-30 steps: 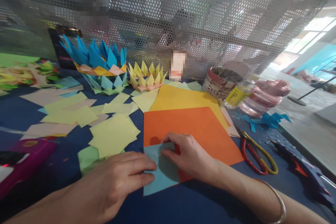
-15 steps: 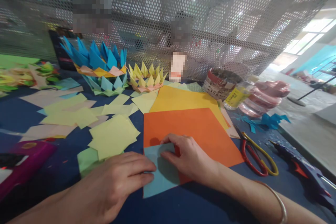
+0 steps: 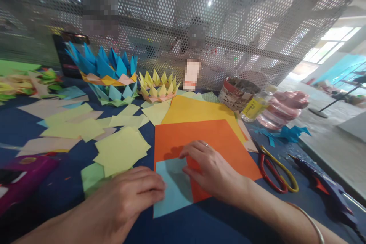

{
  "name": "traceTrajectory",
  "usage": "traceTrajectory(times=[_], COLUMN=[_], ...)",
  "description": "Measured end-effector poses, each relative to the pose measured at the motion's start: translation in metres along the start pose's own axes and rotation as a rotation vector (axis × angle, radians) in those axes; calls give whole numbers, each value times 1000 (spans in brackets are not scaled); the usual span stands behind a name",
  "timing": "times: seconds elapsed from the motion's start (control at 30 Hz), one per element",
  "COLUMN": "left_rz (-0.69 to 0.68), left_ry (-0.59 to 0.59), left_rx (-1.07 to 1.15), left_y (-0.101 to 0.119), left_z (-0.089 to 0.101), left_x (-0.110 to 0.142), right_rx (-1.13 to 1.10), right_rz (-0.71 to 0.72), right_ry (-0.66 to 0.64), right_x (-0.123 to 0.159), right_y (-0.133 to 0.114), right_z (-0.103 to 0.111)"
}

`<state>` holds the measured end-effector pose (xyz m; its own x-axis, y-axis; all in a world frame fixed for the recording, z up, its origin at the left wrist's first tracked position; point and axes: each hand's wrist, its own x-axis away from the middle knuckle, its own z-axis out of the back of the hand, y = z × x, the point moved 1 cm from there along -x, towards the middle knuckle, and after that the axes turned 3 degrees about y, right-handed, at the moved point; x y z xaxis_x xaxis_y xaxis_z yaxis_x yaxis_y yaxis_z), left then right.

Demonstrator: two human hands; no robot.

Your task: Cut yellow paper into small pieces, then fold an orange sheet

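Lying palm down at the lower left of my head view, the left hand (image 3: pixel 133 194) has its fingers close together and pointing right, the tips at the left edge of a light-blue square paper sheet (image 3: pixel 173 198). I cannot tell from here whether the thumb and fingers pinch that edge or only lie on it. The right hand (image 3: pixel 210 166) extends from the lower right, back upward, fingers curled inward; I can make out a gap between its thumb and index finger, which are at the blue sheet's upper right part. One finger wears a thin metal ring (image 3: pixel 206 144), and a pale bangle (image 3: pixel 310 219) circles the forearm.

The light-blue sheet lies flat over the near left corner of a larger bright-orange paper sheet (image 3: pixel 197 133), partly in the right hand's shadow. I see the orange one overlapping a deep-yellow paper sheet (image 3: pixel 200 106) behind it, all on a dark-blue tabletop (image 3: pixel 217 225). To the left lies a fanned stack of pale-yellow paper squares (image 3: pixel 121 146); to the right are scissors with red and yellow handles (image 3: pixel 276 167).
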<state>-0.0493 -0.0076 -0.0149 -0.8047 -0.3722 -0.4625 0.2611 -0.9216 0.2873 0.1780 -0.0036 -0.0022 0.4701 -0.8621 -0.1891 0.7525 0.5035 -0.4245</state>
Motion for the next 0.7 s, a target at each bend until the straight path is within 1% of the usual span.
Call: traceTrajectory(times=[0.07, 0.13, 0.3, 0.33, 0.47, 0.6, 0.7], left_rz=[12, 16, -122, -128, -75, -106, -95], left_ry=[9, -1, -74, -78, -49, -75, -56], left_rx=[-6, -19, -145, -171, -198, -214, -218], left_y=[0, 1, 3, 3, 5, 4, 4], left_z=[0, 0, -4, -5, -9, -10, -8], left_x=[0, 0, 6, 8, 12, 12, 12], right_rx=[5, 12, 105, 130, 194, 209, 215], right_rz=[33, 57, 130, 149, 185, 188, 175], right_ry=[-41, -54, -106, -112, -118, -128, -128], right_x=[5, 10, 20, 21, 23, 23, 22], right_y=[0, 0, -2, -3, -2, -1, -2], right_z=[5, 6, -3, -5, -9, -9, -9])
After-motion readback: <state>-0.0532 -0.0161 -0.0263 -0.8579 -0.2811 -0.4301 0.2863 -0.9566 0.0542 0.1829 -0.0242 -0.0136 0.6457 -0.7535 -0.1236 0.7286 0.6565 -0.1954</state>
